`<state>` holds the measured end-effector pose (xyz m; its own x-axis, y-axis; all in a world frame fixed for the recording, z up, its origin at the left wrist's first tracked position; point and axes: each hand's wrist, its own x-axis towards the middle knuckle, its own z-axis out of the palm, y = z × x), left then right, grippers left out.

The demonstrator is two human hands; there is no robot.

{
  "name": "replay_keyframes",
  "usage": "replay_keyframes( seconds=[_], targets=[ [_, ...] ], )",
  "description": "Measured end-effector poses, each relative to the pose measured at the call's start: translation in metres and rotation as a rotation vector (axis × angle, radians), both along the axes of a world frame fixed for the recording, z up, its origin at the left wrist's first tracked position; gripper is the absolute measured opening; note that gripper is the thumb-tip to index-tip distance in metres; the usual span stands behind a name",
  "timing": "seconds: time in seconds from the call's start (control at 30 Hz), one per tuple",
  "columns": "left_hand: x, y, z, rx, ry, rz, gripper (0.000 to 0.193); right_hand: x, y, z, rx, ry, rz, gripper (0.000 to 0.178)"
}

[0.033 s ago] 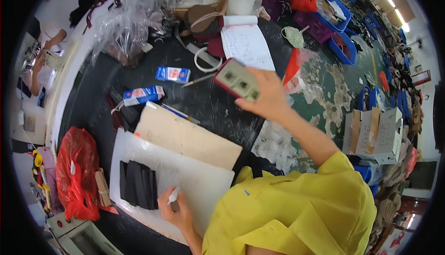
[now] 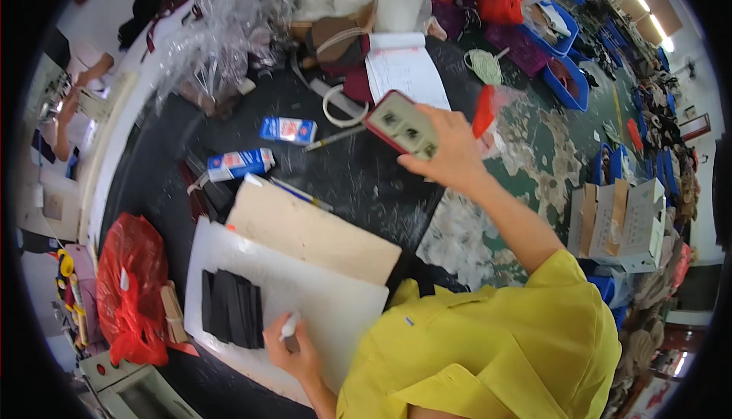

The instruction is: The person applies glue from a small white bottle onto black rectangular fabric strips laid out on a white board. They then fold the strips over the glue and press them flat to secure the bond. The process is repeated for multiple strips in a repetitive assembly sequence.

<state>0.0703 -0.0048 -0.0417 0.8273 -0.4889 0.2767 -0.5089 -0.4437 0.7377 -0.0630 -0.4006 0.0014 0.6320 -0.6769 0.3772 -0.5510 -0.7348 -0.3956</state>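
My left hand is closed around a small white bottle with a narrow tip, above a whitish board. Beside that hand, a stack of black strips lies on the board. My right hand is stretched out over the far right part of the black table, gripping a flat box by its near right end. The box has a dark red rim and pale window-like sections with dark shapes in them; its contents are too small to name.
Two blue-and-white cartons and a pen lie left of the box. A beige sheet overlaps the board. An open notebook lies at the back. A red plastic bag sits at left. Another person's arms show far left.
The flat box in my right hand has moved slightly away and to the right. The whole view has shifted a little. My left hand still holds the white bottle near the strips.
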Motion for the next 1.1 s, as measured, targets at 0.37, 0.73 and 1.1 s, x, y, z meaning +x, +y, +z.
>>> replay_keyframes(
  seconds=[0.37,0.73,1.1],
  targets=[
    [-0.004,-0.01,0.006,-0.075,0.01,0.027,0.026,0.014,-0.117,-0.029,0.017,0.077,-0.023,0.084],
    [-0.015,-0.014,0.014,-0.066,0.03,-0.059,0.024,0.071,0.081,0.014,0.471,-0.249,0.644,0.025],
    [-0.024,-0.02,0.024,-0.098,-0.008,-0.109,0.027,0.074,0.197,0.01,0.836,-0.186,1.026,0.016]
  ],
)
